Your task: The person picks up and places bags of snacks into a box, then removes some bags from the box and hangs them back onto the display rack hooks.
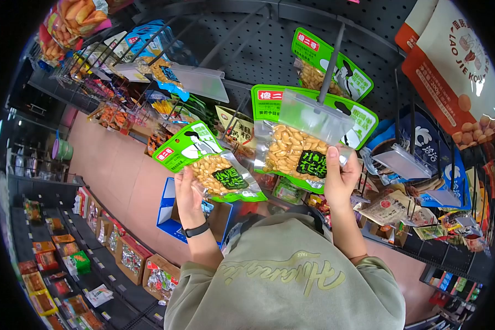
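My left hand [190, 199], with a dark band on its wrist, grips the lower left edge of a green-topped peanut bag [217, 169], which is tilted. My right hand [341, 175] pinches the right edge of a second peanut bag [291, 151], its thumb lying on the front. That second bag is at a metal hook [331, 66] behind a clear label holder [313, 113]. Another green peanut bag [335, 66] hangs farther back on the hook. The two held bags are close together, side by side.
Blue packets [158, 55] hang on hooks at the upper left, and large orange-white bags [451, 66] at the upper right. Blue bags [426, 148] hang to the right. A blue box [168, 205] is below my left hand. Shelves with snacks [77, 258] stand at the lower left.
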Demonstrator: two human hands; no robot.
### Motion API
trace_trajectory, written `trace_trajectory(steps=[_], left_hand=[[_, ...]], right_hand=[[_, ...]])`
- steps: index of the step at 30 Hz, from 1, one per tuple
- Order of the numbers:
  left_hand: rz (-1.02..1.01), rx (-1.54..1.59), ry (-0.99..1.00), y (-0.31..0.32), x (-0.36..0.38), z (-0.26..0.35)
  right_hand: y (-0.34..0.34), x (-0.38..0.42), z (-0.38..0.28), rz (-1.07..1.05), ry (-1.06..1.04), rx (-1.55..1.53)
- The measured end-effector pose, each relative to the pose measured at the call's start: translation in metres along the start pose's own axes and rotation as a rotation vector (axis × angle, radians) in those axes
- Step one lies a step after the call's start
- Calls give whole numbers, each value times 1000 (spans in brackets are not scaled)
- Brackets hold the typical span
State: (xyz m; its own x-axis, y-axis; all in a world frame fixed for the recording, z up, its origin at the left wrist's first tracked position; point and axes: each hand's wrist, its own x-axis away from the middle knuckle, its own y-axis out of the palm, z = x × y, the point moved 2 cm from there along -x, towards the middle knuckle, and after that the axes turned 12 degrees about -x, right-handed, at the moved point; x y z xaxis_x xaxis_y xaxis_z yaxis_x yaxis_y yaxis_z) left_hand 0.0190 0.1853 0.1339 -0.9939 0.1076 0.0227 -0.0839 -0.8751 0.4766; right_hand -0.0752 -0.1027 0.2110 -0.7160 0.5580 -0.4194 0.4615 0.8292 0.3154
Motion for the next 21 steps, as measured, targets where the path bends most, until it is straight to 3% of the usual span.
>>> trace_trajectory(steps=[11,18,21], left_hand=[[-39,-4,77,12,0,13],[-41,-23,-31,16,2,8],[-70,-49,-76,14,1,0]], right_hand=[[-9,-48,22,104,-22,75],[-15,-82,42,134,-60,156],[-14,-66,48,230,31,13]])
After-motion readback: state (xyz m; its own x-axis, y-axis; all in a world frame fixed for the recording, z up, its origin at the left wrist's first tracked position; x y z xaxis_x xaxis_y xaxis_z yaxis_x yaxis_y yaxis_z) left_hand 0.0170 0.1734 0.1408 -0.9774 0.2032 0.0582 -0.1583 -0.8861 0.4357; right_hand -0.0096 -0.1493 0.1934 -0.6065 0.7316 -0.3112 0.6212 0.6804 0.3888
